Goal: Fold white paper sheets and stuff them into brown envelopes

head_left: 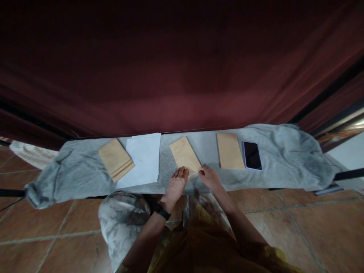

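Middle envelope on cloth-covered bench, white strip across near end; work seemingly unfinished. Left hand flat, open on envelope; right hand pinching strip's right end. Left envelope stack, right envelope stack untouched.

Worn are 1 black wristband, a mustard top and mottled pale trousers.

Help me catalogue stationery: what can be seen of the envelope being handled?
The envelope is tan and papery, with a reddish mark near its far end and a white strip across its near end. It lies slanted on grey cloth. The left hand rests on its near left side; the right hand touches the strip's right end.
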Demonstrator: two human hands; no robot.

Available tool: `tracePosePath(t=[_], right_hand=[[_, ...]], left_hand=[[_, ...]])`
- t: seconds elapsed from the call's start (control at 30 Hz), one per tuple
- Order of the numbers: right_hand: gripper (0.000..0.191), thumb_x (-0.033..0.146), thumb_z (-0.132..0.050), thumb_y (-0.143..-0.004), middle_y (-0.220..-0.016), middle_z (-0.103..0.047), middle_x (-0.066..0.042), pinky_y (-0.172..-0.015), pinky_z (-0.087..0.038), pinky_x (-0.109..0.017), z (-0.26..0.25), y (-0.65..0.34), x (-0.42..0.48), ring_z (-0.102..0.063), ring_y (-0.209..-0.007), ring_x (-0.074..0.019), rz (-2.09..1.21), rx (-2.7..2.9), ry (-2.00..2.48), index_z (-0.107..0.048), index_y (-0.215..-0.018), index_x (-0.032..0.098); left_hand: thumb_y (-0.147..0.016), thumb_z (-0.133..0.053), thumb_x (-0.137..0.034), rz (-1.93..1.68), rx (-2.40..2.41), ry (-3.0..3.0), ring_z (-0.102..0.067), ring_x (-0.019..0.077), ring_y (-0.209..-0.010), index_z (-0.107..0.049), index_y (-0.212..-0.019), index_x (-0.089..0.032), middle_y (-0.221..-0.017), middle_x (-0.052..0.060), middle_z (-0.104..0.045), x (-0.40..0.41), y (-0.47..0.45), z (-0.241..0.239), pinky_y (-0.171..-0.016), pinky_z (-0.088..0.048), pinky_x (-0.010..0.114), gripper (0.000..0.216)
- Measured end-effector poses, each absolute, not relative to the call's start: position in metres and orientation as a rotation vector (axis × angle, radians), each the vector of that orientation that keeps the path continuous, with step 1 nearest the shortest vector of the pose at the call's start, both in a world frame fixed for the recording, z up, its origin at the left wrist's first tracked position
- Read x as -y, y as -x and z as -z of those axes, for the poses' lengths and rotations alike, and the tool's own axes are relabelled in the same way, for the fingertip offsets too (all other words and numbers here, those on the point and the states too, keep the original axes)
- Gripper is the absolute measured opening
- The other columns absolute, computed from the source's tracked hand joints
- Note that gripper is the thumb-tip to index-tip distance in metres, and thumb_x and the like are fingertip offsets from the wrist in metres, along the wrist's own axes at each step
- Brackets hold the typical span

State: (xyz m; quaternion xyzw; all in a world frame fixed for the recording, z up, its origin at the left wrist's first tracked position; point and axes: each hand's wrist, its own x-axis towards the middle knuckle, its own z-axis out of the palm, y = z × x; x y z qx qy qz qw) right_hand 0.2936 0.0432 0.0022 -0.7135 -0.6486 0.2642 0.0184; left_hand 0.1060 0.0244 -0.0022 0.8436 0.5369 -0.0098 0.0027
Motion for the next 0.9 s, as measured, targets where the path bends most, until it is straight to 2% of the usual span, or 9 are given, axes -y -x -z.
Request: tracePosePath(t=[0.27, 0.47, 0.6, 0.73, 0.8, 0.9], right_hand=[[0.032, 0.033, -0.043, -0.101, -0.101, -0.076, -0.011, -0.079, -0.048, -0.027, -0.003, -0.297, -0.041, -0.072, -0.095, -0.0224, -0.802, 2.024, 2.224, -0.071, -0.107, 0.02], [0.029, 0.03, -0.044, -0.101, -0.099, -0.075, -0.01, -0.079, -0.049, -0.027, 0.0, -0.316, -0.045, -0.071, -0.09, -0.0214, -0.712, 1.955, 2.196, -0.069, -0.111, 0.019], [0.025, 0.02, -0.046, -0.097, -0.109, -0.072, -0.008, -0.093, -0.047, -0.028, 0.007, -0.321, -0.055, -0.066, -0.103, -0.0198, -0.608, 1.925, 1.875, -0.068, -0.109, 0.021], [0.032, 0.018, -0.045, -0.095, -0.124, -0.068, -0.009, -0.107, -0.044, -0.039, 0.02, -0.316, -0.063, -0.059, -0.119, -0.0219, -0.562, 1.931, 1.538, -0.067, -0.118, 0.021], [0.034, 0.018, -0.043, -0.095, -0.127, -0.067, -0.009, -0.108, -0.044, -0.041, 0.027, -0.313, -0.064, -0.058, -0.121, -0.0218, -0.561, 1.94, 1.454, -0.066, -0.12, 0.021], [0.033, 0.02, -0.043, -0.097, -0.129, -0.066, -0.01, -0.106, -0.044, -0.044, 0.037, -0.312, -0.063, -0.059, -0.12, -0.0228, -0.566, 1.988, 1.432, -0.067, -0.12, 0.021]], left_hand=[[-0.097, -0.047, -0.015, -0.043, -1.652, -2.642, -0.057, 0.023, -0.127, -0.056, -0.134, -0.018, -0.143, 0.012, -0.057, -0.024, -0.099, 0.001, -0.106, -0.048, 0.036, 0.038], [-0.1, -0.047, -0.025, -0.246, -1.601, -2.558, -0.058, 0.0244, -0.124, -0.061, -0.13, -0.021, -0.139, 0.01, -0.061, -0.035, -0.092, 0.004, -0.106, -0.047, 0.042, 0.033], [-0.102, -0.042, -0.026, -0.393, -1.623, -2.498, -0.059, 0.0228, -0.123, -0.06, -0.133, -0.021, -0.136, 0.01, -0.062, -0.055, -0.093, 0.006, -0.107, -0.047, 0.041, 0.036], [-0.103, -0.037, -0.029, -0.477, -1.644, -2.517, -0.041, 0.0222, -0.143, -0.047, -0.146, -0.02, -0.156, 0.011, -0.044, -0.093, -0.101, 0.012, -0.117, -0.037, 0.041, 0.045], [-0.104, -0.036, -0.033, -0.458, -1.656, -2.54, -0.03, 0.0231, -0.15, -0.04, -0.151, -0.019, -0.162, 0.011, -0.034, -0.117, -0.104, 0.017, -0.121, -0.031, 0.044, 0.049], [-0.105, -0.033, -0.038, -0.392, -1.706, -2.53, -0.024, 0.0238, -0.153, -0.034, -0.154, -0.015, -0.164, 0.012, -0.031, -0.155, -0.105, 0.026, -0.124, -0.026, 0.045, 0.054]])
